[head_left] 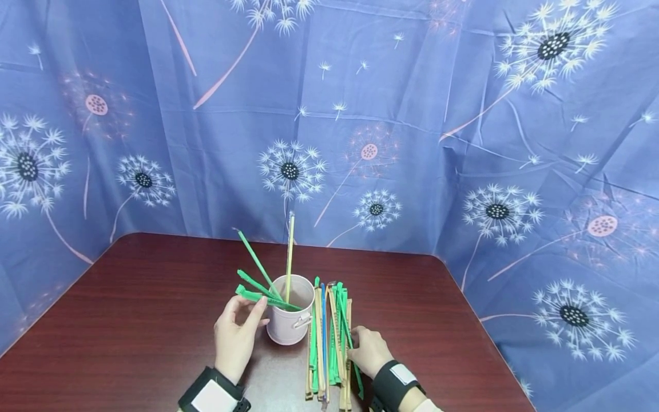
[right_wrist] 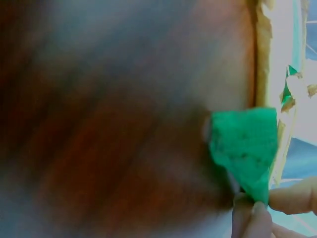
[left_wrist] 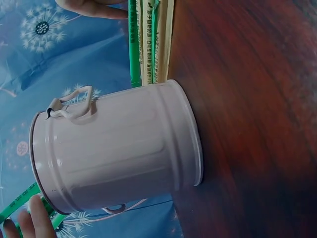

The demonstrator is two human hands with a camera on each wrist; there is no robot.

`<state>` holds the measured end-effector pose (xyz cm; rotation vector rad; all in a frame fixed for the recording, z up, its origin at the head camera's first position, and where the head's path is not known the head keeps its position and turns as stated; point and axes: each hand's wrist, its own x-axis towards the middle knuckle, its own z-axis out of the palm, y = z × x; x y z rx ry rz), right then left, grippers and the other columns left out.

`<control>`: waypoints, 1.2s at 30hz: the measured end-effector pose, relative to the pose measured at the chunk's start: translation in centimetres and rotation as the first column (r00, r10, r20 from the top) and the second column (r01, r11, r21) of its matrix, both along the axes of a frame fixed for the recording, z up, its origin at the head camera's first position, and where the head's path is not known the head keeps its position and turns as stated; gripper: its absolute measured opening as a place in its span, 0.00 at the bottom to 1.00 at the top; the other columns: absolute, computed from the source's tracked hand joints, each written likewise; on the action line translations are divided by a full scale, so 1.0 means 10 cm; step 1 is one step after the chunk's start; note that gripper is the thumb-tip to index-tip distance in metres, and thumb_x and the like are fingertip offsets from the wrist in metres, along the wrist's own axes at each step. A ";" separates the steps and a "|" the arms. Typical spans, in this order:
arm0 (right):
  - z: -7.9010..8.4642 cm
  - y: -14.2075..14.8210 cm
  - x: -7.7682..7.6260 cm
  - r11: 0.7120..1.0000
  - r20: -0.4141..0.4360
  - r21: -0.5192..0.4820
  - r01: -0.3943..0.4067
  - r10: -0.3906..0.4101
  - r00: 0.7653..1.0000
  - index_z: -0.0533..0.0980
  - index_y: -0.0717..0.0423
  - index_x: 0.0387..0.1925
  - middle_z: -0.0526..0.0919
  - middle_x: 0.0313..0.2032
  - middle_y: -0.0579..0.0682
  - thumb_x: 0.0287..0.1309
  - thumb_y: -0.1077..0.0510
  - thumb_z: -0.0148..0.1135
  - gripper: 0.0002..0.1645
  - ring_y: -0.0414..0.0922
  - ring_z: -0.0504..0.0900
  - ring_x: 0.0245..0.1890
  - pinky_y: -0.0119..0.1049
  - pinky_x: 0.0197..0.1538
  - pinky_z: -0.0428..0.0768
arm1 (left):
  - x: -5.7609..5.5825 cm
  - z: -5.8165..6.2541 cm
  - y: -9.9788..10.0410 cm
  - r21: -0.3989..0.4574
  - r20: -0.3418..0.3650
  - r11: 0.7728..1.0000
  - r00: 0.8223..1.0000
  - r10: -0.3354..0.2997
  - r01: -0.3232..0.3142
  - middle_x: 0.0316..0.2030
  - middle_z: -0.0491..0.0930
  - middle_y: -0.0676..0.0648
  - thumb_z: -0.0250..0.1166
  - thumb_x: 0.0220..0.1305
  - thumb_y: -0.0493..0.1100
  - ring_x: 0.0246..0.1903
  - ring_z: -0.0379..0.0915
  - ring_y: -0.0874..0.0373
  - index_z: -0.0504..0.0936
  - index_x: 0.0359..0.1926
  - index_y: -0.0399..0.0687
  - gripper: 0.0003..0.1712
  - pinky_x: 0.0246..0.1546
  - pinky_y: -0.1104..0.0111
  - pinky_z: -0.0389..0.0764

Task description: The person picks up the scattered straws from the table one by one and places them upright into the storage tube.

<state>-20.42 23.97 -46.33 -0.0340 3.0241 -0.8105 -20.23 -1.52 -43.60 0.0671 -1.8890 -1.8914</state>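
Observation:
My left hand [head_left: 234, 337] pinches a green paper-wrapped straw [head_left: 288, 306] between thumb and fingers, its far end over the mouth of a small pale bucket [left_wrist: 119, 146]. Two more green straws [head_left: 257, 258] and a yellowish one [head_left: 290, 257] lean out of the bucket. To the bucket's right, my right hand [head_left: 372, 350] is at the straw pile and pinches another green-wrapped straw [right_wrist: 245, 141] near one end. That straw slants across the pile in the head view. The pile [head_left: 319, 343] holds several green and tan wrapped straws and a blue one.
The dark red-brown table [head_left: 170, 297] reaches back to a blue curtain [head_left: 231, 160] with dandelion prints, which also hangs at both sides. Wire handles [left_wrist: 74, 101] stick out from the bucket's sides. The straw pile lies close against the bucket.

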 end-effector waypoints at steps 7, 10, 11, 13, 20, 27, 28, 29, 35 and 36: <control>0.01 0.01 -0.01 1.000 -0.038 -0.026 -0.018 0.017 0.999 0.79 0.69 0.47 0.85 0.32 0.55 0.47 0.66 0.67 0.22 0.49 0.83 0.32 0.41 0.31 0.81 | -0.01 0.00 -0.02 -0.088 0.085 0.995 0.995 -0.043 0.051 0.37 0.85 0.39 0.67 0.65 0.43 0.30 0.80 0.68 0.80 0.40 0.38 0.11 0.26 0.73 0.86; 0.04 -0.01 0.00 0.998 -0.073 -0.058 -0.005 0.001 0.997 0.79 0.68 0.47 0.85 0.31 0.53 0.49 0.66 0.66 0.21 0.46 0.82 0.30 0.38 0.29 0.79 | 0.00 -0.02 -0.03 -0.093 0.141 0.991 0.986 -0.085 0.099 0.39 0.84 0.38 0.67 0.66 0.43 0.31 0.81 0.65 0.78 0.45 0.37 0.14 0.26 0.73 0.86; 0.06 -0.02 0.00 0.997 -0.082 -0.076 -0.001 -0.006 0.997 0.79 0.68 0.48 0.84 0.31 0.53 0.49 0.66 0.66 0.21 0.45 0.82 0.30 0.37 0.29 0.79 | 0.00 -0.02 -0.03 -0.087 0.156 0.989 0.982 -0.103 0.118 0.40 0.84 0.37 0.66 0.66 0.43 0.31 0.82 0.63 0.78 0.47 0.36 0.15 0.25 0.72 0.86; 0.10 -0.04 0.01 0.992 -0.095 -0.123 0.004 -0.016 0.995 0.79 0.67 0.50 0.84 0.32 0.52 0.51 0.67 0.66 0.21 0.44 0.82 0.30 0.36 0.29 0.78 | 0.00 -0.04 -0.04 -0.080 0.191 0.985 0.972 -0.137 0.154 0.41 0.84 0.37 0.66 0.66 0.43 0.31 0.83 0.60 0.76 0.49 0.36 0.17 0.25 0.71 0.86; 0.26 -0.15 0.06 0.976 -0.148 -0.218 -0.025 -0.008 0.989 0.79 0.64 0.49 0.83 0.33 0.51 0.50 0.68 0.64 0.21 0.42 0.79 0.29 0.33 0.29 0.76 | 0.02 -0.04 -0.03 -0.158 0.288 0.936 0.921 -0.262 0.316 0.37 0.85 0.41 0.67 0.65 0.47 0.33 0.82 0.54 0.80 0.45 0.35 0.18 0.24 0.69 0.86; 0.32 -0.29 0.12 0.960 -0.202 -0.258 -0.105 0.052 0.978 0.80 0.60 0.47 0.83 0.33 0.48 0.50 0.68 0.63 0.19 0.37 0.78 0.26 0.27 0.25 0.74 | 0.09 0.01 0.05 -0.087 0.220 0.873 0.864 -0.453 0.480 0.45 0.84 0.36 0.66 0.65 0.43 0.38 0.84 0.49 0.80 0.50 0.31 0.19 0.29 0.67 0.88; 0.33 -0.31 0.13 0.957 -0.213 -0.262 -0.122 0.066 0.975 0.81 0.60 0.46 0.83 0.33 0.48 0.50 0.68 0.63 0.18 0.36 0.79 0.27 0.26 0.26 0.75 | 0.10 0.01 0.06 -0.079 0.204 0.863 0.856 -0.475 0.498 0.46 0.84 0.34 0.66 0.66 0.42 0.39 0.84 0.48 0.80 0.52 0.31 0.20 0.31 0.66 0.88; 0.34 -0.33 0.13 0.954 -0.229 -0.263 -0.144 0.083 0.970 0.81 0.59 0.46 0.84 0.33 0.48 0.51 0.68 0.63 0.18 0.36 0.80 0.28 0.27 0.28 0.76 | 0.10 0.02 0.07 -0.071 0.197 0.855 0.848 -0.493 0.513 0.47 0.83 0.34 0.67 0.65 0.42 0.41 0.85 0.47 0.79 0.53 0.31 0.21 0.32 0.67 0.88; 0.37 -0.40 0.20 0.931 -0.309 -0.237 -0.279 0.200 0.930 0.81 0.56 0.45 0.85 0.34 0.48 0.53 0.70 0.64 0.16 0.34 0.80 0.30 0.27 0.32 0.80 | 0.11 0.04 0.11 -0.066 0.163 0.822 0.819 -0.550 0.565 0.52 0.81 0.31 0.68 0.64 0.43 0.44 0.85 0.49 0.75 0.59 0.30 0.27 0.37 0.68 0.88; 0.37 -0.41 0.20 0.928 -0.312 -0.229 -0.293 0.216 0.925 0.81 0.56 0.45 0.85 0.34 0.48 0.54 0.70 0.65 0.16 0.34 0.80 0.30 0.26 0.32 0.81 | 0.11 0.05 0.11 -0.066 0.155 0.820 0.818 -0.554 0.568 0.52 0.81 0.30 0.68 0.64 0.42 0.44 0.85 0.51 0.75 0.59 0.30 0.27 0.37 0.68 0.88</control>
